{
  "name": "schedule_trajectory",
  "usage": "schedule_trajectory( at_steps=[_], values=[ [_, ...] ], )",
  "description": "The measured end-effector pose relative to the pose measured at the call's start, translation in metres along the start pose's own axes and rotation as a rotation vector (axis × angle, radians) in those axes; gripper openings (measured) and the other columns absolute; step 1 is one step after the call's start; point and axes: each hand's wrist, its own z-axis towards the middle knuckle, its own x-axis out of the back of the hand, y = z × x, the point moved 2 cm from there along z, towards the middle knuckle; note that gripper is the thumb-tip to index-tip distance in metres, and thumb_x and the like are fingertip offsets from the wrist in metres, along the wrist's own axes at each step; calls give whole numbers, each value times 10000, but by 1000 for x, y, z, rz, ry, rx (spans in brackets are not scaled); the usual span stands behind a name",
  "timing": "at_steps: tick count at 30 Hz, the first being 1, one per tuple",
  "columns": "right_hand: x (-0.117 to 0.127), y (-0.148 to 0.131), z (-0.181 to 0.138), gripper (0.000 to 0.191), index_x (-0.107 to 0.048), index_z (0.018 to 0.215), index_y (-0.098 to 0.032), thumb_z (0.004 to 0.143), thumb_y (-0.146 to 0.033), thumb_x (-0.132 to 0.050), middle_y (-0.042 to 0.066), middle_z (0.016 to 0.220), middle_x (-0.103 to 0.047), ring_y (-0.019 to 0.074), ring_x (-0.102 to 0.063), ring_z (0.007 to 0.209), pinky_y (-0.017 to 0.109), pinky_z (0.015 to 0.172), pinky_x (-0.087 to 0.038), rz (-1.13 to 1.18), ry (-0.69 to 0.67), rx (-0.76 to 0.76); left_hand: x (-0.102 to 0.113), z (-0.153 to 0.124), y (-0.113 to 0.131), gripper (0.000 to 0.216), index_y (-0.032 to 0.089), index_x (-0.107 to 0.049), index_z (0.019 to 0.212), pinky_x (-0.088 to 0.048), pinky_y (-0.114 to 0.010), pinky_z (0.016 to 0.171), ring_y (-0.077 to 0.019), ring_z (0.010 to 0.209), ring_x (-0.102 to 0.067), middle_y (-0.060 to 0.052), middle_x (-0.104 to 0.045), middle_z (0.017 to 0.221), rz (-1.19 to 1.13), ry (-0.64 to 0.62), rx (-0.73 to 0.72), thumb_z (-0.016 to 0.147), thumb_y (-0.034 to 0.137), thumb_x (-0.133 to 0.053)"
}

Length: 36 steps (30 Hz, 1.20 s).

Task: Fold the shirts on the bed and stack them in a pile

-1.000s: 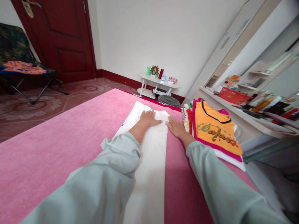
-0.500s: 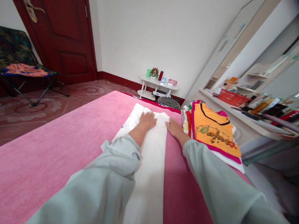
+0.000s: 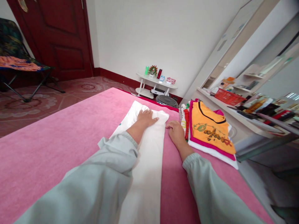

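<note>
Pink bedding (image 3: 70, 140) spreads beneath the work, with a dark red door (image 3: 59, 40) at eleven o'clock and a low white table (image 3: 157, 80) at twelve. A long white garment (image 3: 146, 168) lies flat on it, running from six o'clock up towards twelve. The left arm reaches in from seven; its hand (image 3: 146, 119) rests palm down near the garment's far end, fingers extended, thumb towards three, gripping nothing. From five, the right hand (image 3: 177, 132) bends inward, fingers curled beside the garment's edge; whether they pinch cloth, I cannot tell. Folded clothes (image 3: 210, 127) sit at one o'clock.
</note>
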Motion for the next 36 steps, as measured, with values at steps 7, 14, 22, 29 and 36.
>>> schedule_trajectory(
  at_steps=[7,14,22,29,36],
  values=[
    [5,-8,-2,320,-663,702,-199,653,-3,-415,25,936,-692,180,-575,958,285,880,-438,-72,-84,-41,1,0,1,916,180,-315,1433,-112,-468,1137,-267,1412,-190,-111,-238,1535,-4,-26,0,759,792,-212],
    [8,-14,-2,307,-674,816,-210,720,-61,-424,19,911,-686,190,-593,917,277,809,-442,-192,-122,-135,-4,3,-1,1026,146,-314,1435,-113,-476,1134,-298,1407,-193,-131,-271,1520,-13,-1,-7,699,852,-203],
    [6,-16,1,361,-660,870,-192,693,-21,-394,56,926,-633,196,-569,926,280,793,-443,-241,-154,-195,-2,1,0,1036,165,-313,1433,-105,-485,1134,-306,1406,-191,-129,-265,1523,-11,0,-14,675,866,-232],
    [1,-23,0,397,-547,1251,-165,895,-244,-391,97,1415,-435,231,-376,1297,379,1061,-318,-214,-154,-3,0,-1,2,776,193,-303,1441,-88,-464,1144,-247,1417,-183,-84,-236,1539,8,-28,10,840,675,-209],
    [-22,-7,5,714,-157,1489,-132,937,-584,-178,105,1560,-104,238,-114,1430,509,1128,-163,-278,-489,-217,2,-2,-6,695,206,-250,1468,-53,-486,1147,-250,1437,-100,-78,-149,1560,10,-122,-121,893,595,-209]
  ],
)
